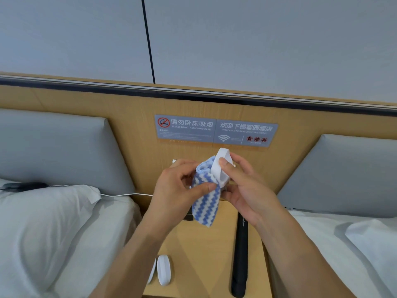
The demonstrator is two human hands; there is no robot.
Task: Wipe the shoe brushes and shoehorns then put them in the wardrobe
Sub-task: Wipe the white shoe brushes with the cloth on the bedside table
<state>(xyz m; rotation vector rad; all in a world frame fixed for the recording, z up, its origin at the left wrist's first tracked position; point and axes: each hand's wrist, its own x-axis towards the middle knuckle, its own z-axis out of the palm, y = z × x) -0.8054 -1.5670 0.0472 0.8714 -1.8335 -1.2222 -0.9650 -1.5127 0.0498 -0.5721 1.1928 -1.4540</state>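
Note:
My right hand [245, 190] grips a white oval shoe brush [220, 166], held up over the nightstand. My left hand [178, 190] pinches a blue-and-white zigzag cloth [206, 196] against the brush; the cloth hangs down below both hands. On the wooden nightstand [197, 250] lies another white oval shoe brush [163, 269], with a second white piece [151, 272] partly hidden by my left forearm. A long black shoehorn [240, 257] lies along the nightstand's right side.
Beds with white sheets flank the nightstand, a pillow [43, 211] on the left one. A white cable [120, 194] runs over the left bed to the wall. A grey sign [214, 131] is fixed to the wooden headboard panel.

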